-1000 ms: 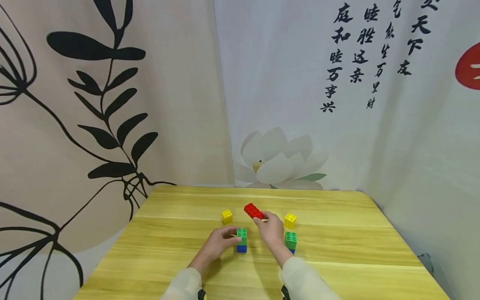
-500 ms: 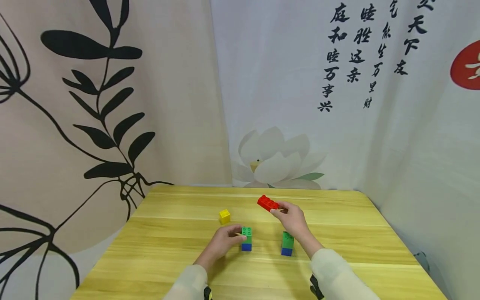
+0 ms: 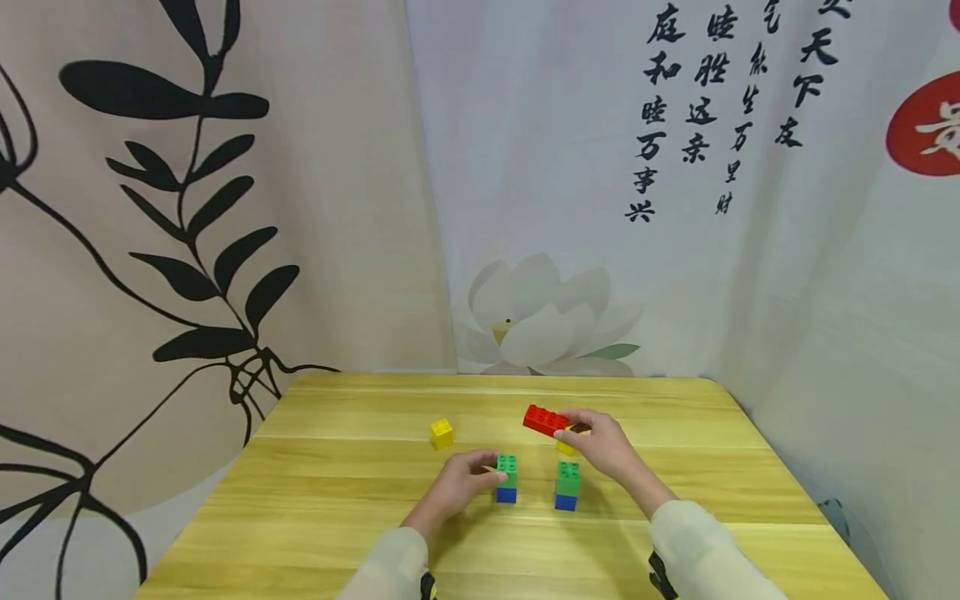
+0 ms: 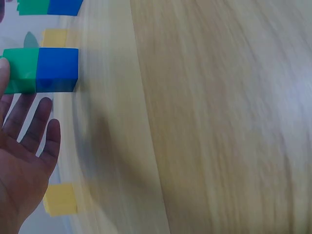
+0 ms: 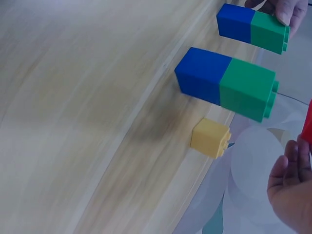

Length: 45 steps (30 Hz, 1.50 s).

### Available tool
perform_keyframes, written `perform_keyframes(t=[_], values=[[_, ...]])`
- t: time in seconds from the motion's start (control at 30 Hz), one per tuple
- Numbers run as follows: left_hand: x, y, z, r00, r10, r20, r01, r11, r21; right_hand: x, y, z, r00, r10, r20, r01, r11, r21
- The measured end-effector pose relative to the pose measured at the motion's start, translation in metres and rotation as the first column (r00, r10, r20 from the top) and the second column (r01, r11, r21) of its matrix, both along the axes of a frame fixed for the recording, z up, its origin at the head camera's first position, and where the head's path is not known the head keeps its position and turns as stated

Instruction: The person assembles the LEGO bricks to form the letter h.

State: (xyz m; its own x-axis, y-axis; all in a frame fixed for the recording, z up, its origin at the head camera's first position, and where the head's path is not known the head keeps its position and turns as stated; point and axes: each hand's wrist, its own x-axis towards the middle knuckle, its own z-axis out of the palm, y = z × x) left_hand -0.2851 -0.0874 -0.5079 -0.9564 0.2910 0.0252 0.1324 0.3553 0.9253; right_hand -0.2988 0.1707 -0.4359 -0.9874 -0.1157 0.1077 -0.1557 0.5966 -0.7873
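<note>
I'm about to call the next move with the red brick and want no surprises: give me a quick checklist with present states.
1. Red brick pinched in right hand, off the table: ok.
2. Left hand touching left green-blue stack: ok.
3. Right green-blue stack upright and free of both hands: ok.
4. The two stacks stand apart, gap between them: ok.
5. Yellow cube lies away from the stacks: ok.
6. Second yellow cube, mostly hidden behind the right hand in the head view, clear of the brick: cannot tell.
</note>
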Motion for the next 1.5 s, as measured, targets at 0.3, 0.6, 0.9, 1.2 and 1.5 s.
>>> perform_keyframes(t=[0.3,0.6,0.9,1.2,1.5], values=[[-0.004,0.014,-0.001,1.000,0.000,0.007,0.000,1.000,-0.026,0.002,0.010,-0.005,0.997,0.065,0.041,-0.065,0.998,0.006],[-0.005,0.029,-0.003,1.000,-0.024,-0.001,0.024,0.999,-0.039,0.005,0.017,-0.007,0.992,0.106,0.072,-0.105,0.994,-0.017],[-0.003,0.038,-0.002,0.999,-0.024,0.024,0.025,0.999,-0.047,0.008,0.025,-0.010,0.979,0.193,0.068,-0.192,0.981,-0.020],[-0.002,0.043,-0.001,0.999,-0.030,0.020,0.031,0.998,-0.049,0.010,0.026,-0.014,0.971,0.223,0.087,-0.222,0.975,-0.021],[-0.002,0.045,-0.001,1.000,-0.010,0.029,0.012,0.998,-0.056,0.012,0.025,-0.019,0.971,0.225,0.079,-0.224,0.974,-0.015]])
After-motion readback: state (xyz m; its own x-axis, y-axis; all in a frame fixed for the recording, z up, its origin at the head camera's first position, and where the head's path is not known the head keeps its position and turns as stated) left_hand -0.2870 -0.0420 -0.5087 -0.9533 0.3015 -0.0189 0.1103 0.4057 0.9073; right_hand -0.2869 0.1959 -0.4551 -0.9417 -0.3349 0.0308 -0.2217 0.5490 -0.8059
